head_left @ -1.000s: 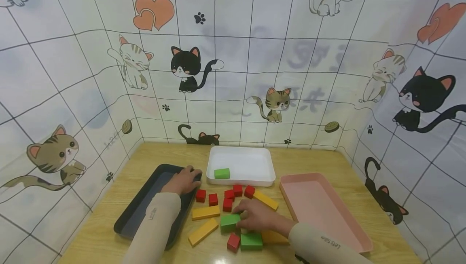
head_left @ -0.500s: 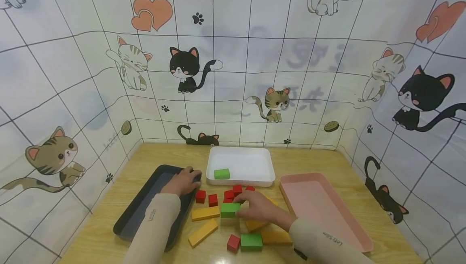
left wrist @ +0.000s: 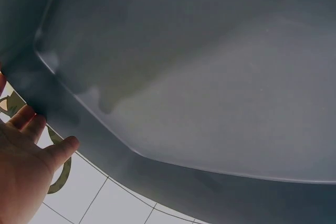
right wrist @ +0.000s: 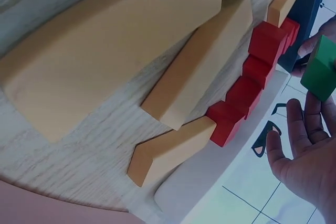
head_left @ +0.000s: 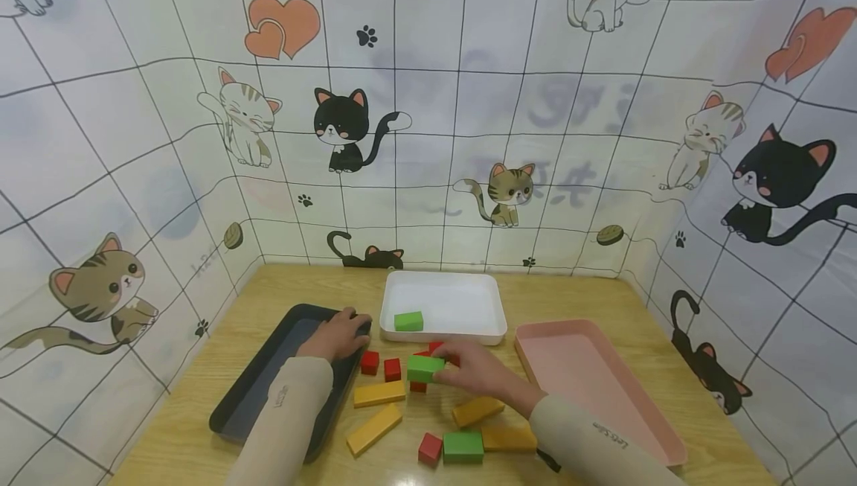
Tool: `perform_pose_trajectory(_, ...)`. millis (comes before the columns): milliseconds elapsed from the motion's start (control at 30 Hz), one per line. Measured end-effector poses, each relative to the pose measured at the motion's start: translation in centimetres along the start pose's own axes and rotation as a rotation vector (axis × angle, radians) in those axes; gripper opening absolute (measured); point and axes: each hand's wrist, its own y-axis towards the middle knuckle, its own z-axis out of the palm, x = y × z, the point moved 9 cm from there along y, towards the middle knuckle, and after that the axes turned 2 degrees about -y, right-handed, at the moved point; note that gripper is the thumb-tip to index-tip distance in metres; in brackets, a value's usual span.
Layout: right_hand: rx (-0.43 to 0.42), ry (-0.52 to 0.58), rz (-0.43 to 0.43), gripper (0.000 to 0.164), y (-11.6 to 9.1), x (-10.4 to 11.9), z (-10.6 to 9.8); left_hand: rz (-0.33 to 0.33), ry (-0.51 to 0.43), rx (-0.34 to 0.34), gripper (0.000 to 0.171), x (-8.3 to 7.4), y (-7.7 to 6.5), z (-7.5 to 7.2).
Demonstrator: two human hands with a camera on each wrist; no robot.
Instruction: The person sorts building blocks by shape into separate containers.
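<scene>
My right hand (head_left: 480,368) pinches a green block (head_left: 425,368) by its right end, lifted over the table behind the yellow blocks. In the right wrist view the same green block (right wrist: 318,70) shows at the right edge, between the fingertips. Red cubes (head_left: 392,369) lie around and partly behind that hand. My left hand (head_left: 332,336) rests on the far right rim of a dark grey tray (head_left: 257,389). The left wrist view shows its fingers (left wrist: 62,150) at the outside of the tray's edge.
A white tray (head_left: 462,311) with one green block (head_left: 408,321) inside stands at the back. At the right lies a pink tray (head_left: 589,374). Yellow blocks (head_left: 375,429), a red cube (head_left: 430,449) and another green block (head_left: 463,447) lie nearer the front.
The right hand has raised the green block off the table and carried it away from the body, toward the white tray. The left hand has stayed on the dark tray.
</scene>
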Motion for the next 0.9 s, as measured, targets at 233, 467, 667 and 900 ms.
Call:
perform_pose_trajectory(233, -0.04, 0.0, 0.045, 0.026, 0.5, -0.3, -0.7, -0.002, 0.005, -0.001, 0.047, 0.1, 0.0, 0.0)
perform_pose_trajectory(467, -0.121, 0.007, 0.061, 0.027, 1.2, -0.1, -1.9, -0.002, 0.004, 0.0, 0.047, 0.3, -0.1, 0.0)
perform_pose_trajectory(667, -0.155, 0.076, 0.179, 0.024, 1.7, -1.1, -2.4, 0.012, -0.001, 0.002, 0.046, 0.0, -0.3, 0.1)
perform_pose_trajectory(900, -0.215, 0.013, 0.219, 0.021, 2.2, -1.6, -3.7, 0.006, -0.006, -0.007, 0.046, 0.0, -0.2, 0.0)
